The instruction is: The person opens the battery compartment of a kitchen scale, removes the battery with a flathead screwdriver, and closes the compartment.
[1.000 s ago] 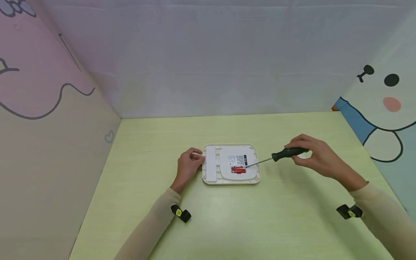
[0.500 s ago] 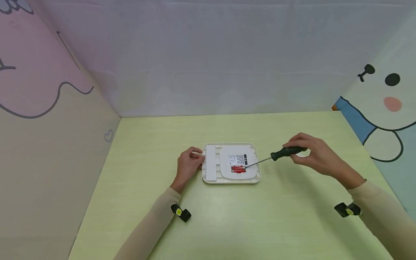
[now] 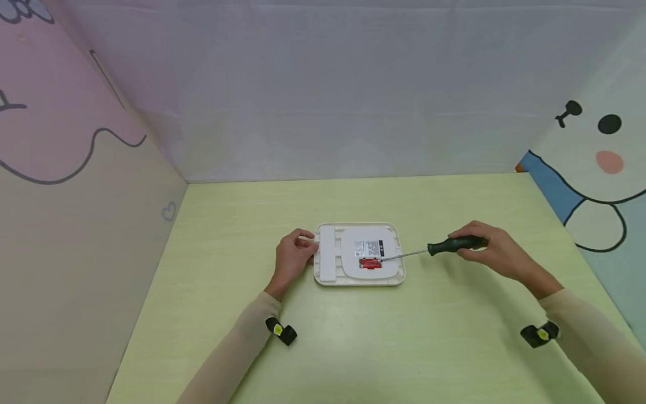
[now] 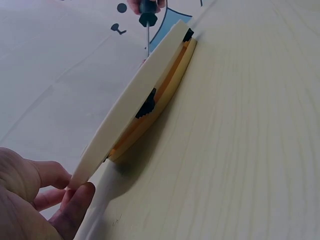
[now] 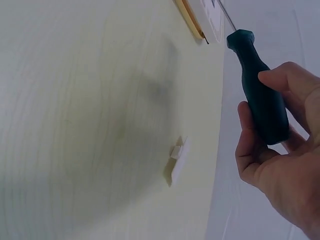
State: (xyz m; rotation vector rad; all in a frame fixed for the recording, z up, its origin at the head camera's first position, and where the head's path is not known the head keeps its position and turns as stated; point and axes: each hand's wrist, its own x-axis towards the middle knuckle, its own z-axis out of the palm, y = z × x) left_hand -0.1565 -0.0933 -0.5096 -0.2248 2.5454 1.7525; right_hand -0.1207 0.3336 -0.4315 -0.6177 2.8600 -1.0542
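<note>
A flat white battery-powered device (image 3: 330,247) with rounded corners lies back side up on the table. My left hand (image 3: 292,258) pinches its left edge between thumb and fingers, which the left wrist view shows closely. Two red batteries (image 3: 370,264) sit in a slot in its back, below a printed label (image 3: 369,248). My right hand (image 3: 497,251) holds a screwdriver by its dark green handle (image 5: 262,95). The screwdriver's thin metal shaft (image 3: 407,255) slants down to the left, its tip at the right end of the batteries. Whether the tip touches them is too small to tell.
A small white piece with a tab, like a battery cover (image 5: 180,160), lies on the pale yellow-green table (image 3: 328,348) near my right hand. A yellow part (image 4: 177,75) with black pieces shows under the device. Walls with cartoon drawings (image 3: 605,146) enclose the table's sides.
My right hand has come down and slightly right, so the screwdriver lies flatter, with its tip still by the batteries. The left hand and the device stay where they were.
</note>
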